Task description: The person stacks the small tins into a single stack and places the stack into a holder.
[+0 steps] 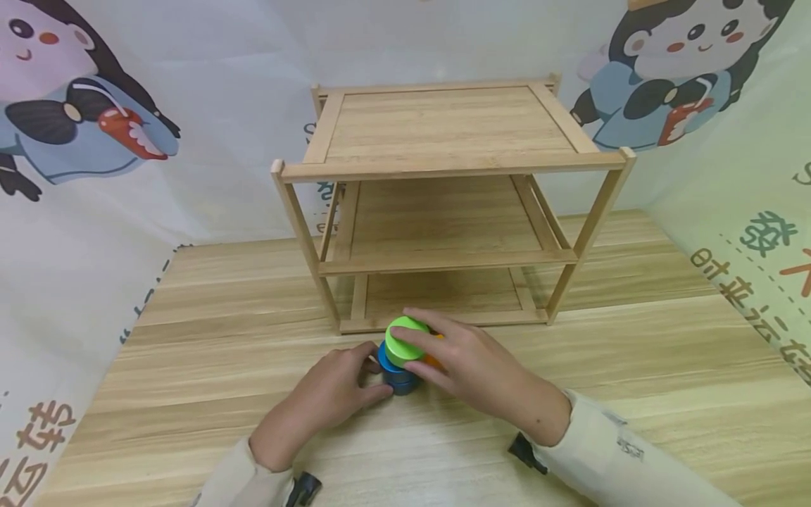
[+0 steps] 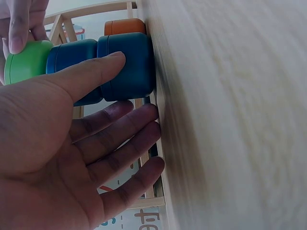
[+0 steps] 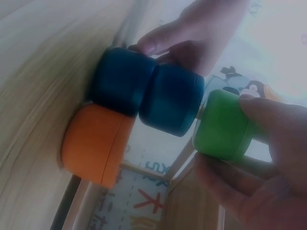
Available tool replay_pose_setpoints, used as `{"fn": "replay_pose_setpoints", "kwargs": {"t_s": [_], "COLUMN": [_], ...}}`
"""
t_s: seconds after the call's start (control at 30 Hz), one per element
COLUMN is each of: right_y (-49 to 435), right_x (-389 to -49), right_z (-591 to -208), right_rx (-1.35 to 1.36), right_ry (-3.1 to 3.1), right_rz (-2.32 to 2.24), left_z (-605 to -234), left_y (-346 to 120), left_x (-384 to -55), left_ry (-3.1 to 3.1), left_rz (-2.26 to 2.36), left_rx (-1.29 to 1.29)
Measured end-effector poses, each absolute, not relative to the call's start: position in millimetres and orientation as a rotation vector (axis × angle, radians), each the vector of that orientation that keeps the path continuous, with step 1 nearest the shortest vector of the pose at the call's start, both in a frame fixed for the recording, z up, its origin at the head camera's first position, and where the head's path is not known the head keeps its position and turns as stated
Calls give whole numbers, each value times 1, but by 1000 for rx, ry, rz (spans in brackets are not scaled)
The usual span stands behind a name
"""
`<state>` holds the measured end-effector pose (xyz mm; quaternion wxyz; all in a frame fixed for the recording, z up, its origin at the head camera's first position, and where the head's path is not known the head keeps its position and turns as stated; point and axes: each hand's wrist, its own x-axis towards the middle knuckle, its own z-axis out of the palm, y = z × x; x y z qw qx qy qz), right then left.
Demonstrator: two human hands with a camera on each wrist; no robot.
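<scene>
Green jar (image 3: pixel 223 127), lidded, held over the upper blue jar (image 3: pixel 172 98), contact unclear; step in hand, apparently, stacking a third tier; next move likely calling for centring, level seating, soft release. Lid end up, axis near vertical, slightly leaning; squat, without marked long axis. Right hand (image 1: pixel 475 362) fingers clamped on green; left hand (image 1: pixel 329 387) fingers apart, thumb against lower blue jar (image 3: pixel 120 81). Stack on surface (image 1: pixel 222 324), near side of wooden rack (image 1: pixel 456 167), orange jar (image 3: pixel 96 143) to right

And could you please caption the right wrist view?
Right hand gripping green container above two stacked blue containers; orange container alongside.
</scene>
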<state>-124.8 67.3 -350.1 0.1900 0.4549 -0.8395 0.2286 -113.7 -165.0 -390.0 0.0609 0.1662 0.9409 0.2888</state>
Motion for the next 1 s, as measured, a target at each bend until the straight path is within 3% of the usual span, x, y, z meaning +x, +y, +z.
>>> {"fn": "replay_pose_setpoints", "kwargs": {"t_s": [1.0], "right_y": [55], "right_x": [-127], "right_z": [-354], "right_rx": [1300], "right_ry": [-2422], "right_rz": [653], "left_z": [-389], "left_y": [-166], "left_x": [-112], "left_ry": [2840], "left_rz": [869], "left_rx": [517]}}
